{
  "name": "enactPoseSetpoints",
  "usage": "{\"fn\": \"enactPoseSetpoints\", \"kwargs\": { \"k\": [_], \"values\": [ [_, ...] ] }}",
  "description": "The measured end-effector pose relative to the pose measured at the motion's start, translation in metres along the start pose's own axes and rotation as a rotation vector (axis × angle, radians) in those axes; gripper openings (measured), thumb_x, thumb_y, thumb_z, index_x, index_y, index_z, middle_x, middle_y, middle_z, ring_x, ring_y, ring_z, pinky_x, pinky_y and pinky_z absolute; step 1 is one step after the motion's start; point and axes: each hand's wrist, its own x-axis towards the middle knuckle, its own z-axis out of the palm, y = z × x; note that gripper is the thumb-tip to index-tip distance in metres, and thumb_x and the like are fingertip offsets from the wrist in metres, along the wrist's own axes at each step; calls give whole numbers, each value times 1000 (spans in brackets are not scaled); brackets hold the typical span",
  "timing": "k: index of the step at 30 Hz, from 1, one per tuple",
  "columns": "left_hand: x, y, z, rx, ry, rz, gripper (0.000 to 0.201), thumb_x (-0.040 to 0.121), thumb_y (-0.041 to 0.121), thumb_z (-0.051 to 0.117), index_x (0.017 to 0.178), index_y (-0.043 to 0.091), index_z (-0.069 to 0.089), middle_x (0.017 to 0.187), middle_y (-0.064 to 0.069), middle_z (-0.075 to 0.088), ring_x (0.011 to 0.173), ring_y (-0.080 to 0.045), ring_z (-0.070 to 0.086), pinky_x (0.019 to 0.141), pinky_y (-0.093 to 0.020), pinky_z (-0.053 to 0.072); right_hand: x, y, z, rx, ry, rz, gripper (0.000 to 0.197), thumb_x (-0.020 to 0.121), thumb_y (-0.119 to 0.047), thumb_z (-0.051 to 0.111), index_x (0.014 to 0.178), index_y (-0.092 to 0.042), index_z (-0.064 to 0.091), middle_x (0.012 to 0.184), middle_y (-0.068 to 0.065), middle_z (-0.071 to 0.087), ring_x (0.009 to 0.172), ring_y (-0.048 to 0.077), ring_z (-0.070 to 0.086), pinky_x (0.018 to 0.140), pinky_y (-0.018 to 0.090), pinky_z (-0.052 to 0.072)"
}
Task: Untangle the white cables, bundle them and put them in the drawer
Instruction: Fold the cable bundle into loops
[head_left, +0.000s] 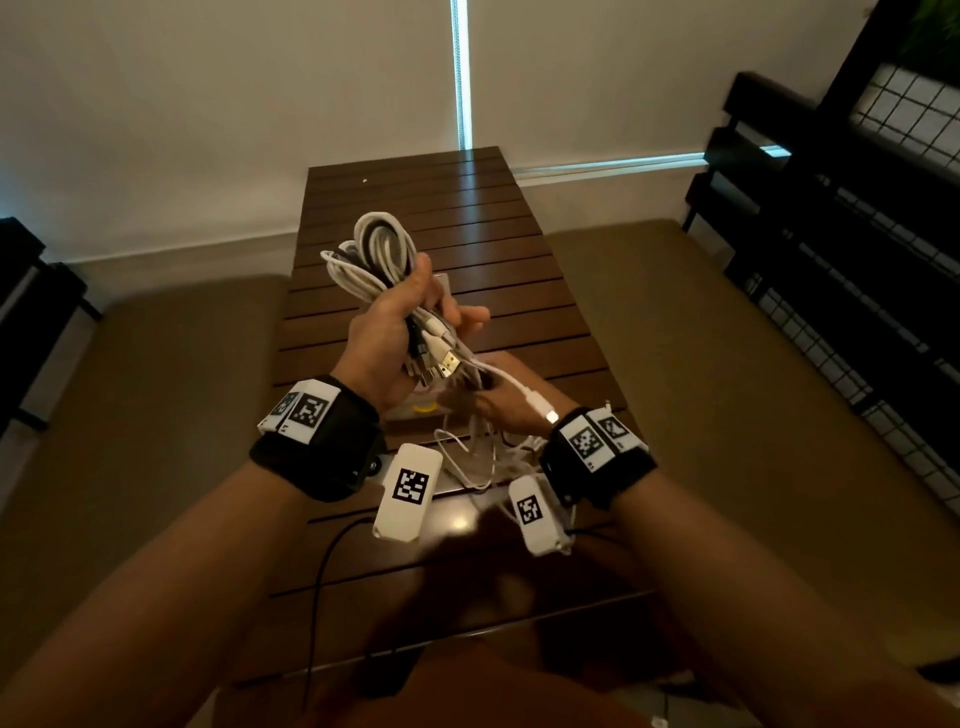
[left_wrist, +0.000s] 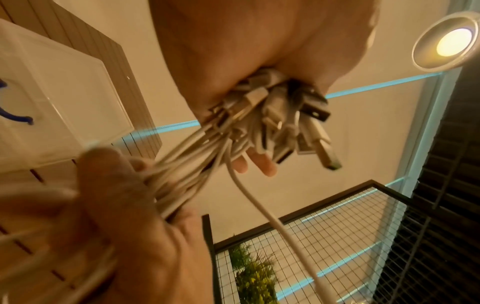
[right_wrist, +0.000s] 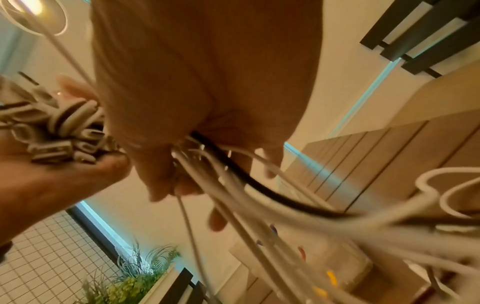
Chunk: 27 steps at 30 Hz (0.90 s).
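Nearest in, the right hand (head_left: 488, 405) sat low over the desk (head_left: 415, 208), its grip curled around loose white strands (right_wrist: 233, 195) — 1 black lead (right_wrist: 259, 189) ran through with them. A single white cable (head_left: 511, 384) draped across that wrist, plug end (head_left: 550, 415) resting on it. Further out, the left hand (head_left: 395, 338) was raised, grip clenched on the coiled bundle (head_left: 374, 249) — loops stood above the fist, USB plugs (left_wrist: 298, 123) poked out below. A clear plastic box (left_wrist: 59, 92) sat on the desk behind.
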Motion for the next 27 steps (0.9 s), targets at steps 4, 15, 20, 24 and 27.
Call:
{"fn": "enactPoseSetpoints", "kwargs": {
  "k": [4,15,20,24,27],
  "values": [
    [0,8,-14,-110,126,-8,50,97,40,48,52,18,50,52,0,47,52,-17,54,68,-34,49,-14,1,1,59,-84,77,8,95,-25,59,99,-31,62,86,10,68,70,12,64,71,25,53],
    [-10,-3,0,3,-78,-74,39,90,36,55,61,13,43,56,-8,42,51,-19,48,55,-28,48,-20,-17,-18,558,-125,42,58,78,-40,68,125,-6,57,114,22,63,107,33,61,100,46,46],
    [-15,-8,1,4,-73,-120,34,84,39,58,62,14,50,62,-6,56,69,-24,67,72,-36,56,-20,-18,-20,273,-299,96,23,89,-4,62,109,-17,62,105,8,68,93,14,67,86,25,54],
    [-7,3,-2,-13,78,-43,41,88,41,57,55,17,52,53,-1,48,54,-18,55,61,-31,52,-22,-6,-5,14,-300,164,16,97,-21,54,89,-11,62,78,12,67,69,20,64,65,29,51],
    [4,7,-14,-53,200,-6,46,95,43,53,56,19,46,52,1,42,49,-16,43,54,-30,47,-24,-5,-3,-122,-207,169,28,99,-38,48,77,-21,56,71,1,61,59,11,58,57,27,46]
  ]
}}
